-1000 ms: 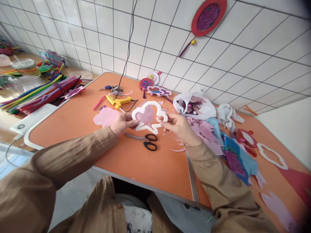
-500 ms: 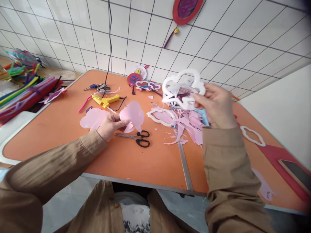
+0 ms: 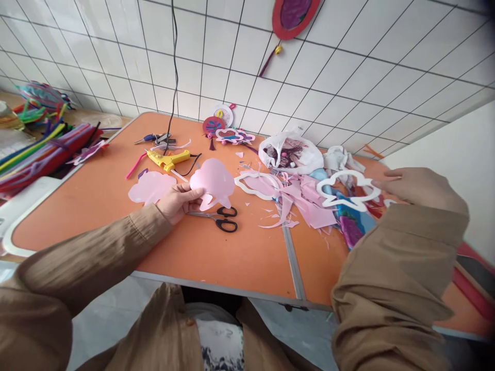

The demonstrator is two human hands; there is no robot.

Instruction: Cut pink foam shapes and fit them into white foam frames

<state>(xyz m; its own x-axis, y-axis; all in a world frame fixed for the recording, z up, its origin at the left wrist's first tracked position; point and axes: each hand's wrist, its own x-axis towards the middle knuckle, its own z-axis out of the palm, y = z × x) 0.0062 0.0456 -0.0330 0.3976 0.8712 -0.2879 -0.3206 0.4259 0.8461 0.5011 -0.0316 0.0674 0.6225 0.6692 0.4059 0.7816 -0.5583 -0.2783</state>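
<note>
My left hand (image 3: 177, 200) pinches a glossy pink cloud-shaped piece (image 3: 213, 180) between thumb and fingers, above the table. Just below it lies a pair of scissors (image 3: 222, 219) with black handles. My right hand (image 3: 427, 190), reaching over the right side, has its fingertips at the edge of a white scalloped frame (image 3: 328, 198) and appears to grip it. Under that frame lies a colourful blue and purple item (image 3: 353, 219). A second white frame (image 3: 251, 190) rests flat at the middle, with pink material inside its outline. Another pink cutout (image 3: 149, 186) lies left of my left hand.
A yellow glue gun (image 3: 168, 159) with a black cord lies at the back left. Pink scraps (image 3: 309, 203) are heaped right of centre, before a white plastic bag (image 3: 313, 154). Bundled pipe cleaners (image 3: 50, 154) stand at far left. Finished ornaments (image 3: 214, 125) sit by the wall.
My right hand has moved right and lower with the white frame, uncovering the plastic bag and more scraps. My left hand stays nearly in place, the pink piece slightly turned.
</note>
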